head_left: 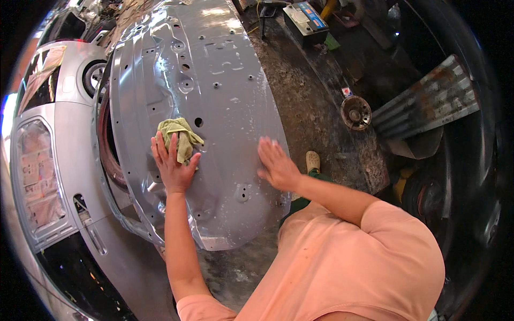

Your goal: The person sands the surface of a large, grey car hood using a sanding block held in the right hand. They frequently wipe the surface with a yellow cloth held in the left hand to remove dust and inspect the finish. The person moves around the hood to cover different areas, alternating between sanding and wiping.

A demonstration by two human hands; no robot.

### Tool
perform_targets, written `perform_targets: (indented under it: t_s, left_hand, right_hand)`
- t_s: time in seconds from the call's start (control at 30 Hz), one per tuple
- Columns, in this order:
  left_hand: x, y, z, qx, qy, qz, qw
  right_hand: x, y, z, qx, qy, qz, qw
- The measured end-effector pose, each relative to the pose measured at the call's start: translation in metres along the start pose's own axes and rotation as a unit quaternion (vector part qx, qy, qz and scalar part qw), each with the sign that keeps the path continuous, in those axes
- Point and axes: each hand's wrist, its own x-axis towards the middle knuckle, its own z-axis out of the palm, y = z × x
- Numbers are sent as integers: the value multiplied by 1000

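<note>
1. The crumpled yellow-green cloth lies on the grey metal panel, a little left of the panel's middle; clock directions below run from this cloth.
2. At 6 o'clock, my left hand overlaps the cloth's near side, fingers spread apart and not clamped around it. I cannot tell how hard it presses.
3. Between 1 and 2 o'clock, just beside the cloth, is a dark round hole in the panel.
4. Between 3 and 4 o'clock, my right hand is slightly blurred near the panel's edge, opened out and with nothing in it, its fingers close together. I cannot tell whether it touches the metal.
5. Just past 3 o'clock, a pale clog shows beyond that edge.
6. Farther out, a battery sits between 1 and 2 o'clock; near 3 o'clock are a round metal disc and, past it, a corrugated sheet.
7. Between 8 and 9 o'clock, a silver car body has a covered window.
</note>
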Motion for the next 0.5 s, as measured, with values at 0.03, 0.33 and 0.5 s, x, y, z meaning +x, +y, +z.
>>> perform_targets:
  t_s: [0.03,0.33,0.5]
  left_hand:
    - [3,-1,0,-2,8,2,1000]
    - [9,2,-1,-11,2,8,1000]
    - [-1,-2,4,-14,25,-22,999]
  right_hand:
    - [-17,5,4,5,-7,-48,999]
    - [145,79,-29,-67,54,133,987]
    - [-38,-4,3,-29,-29,-9,999]
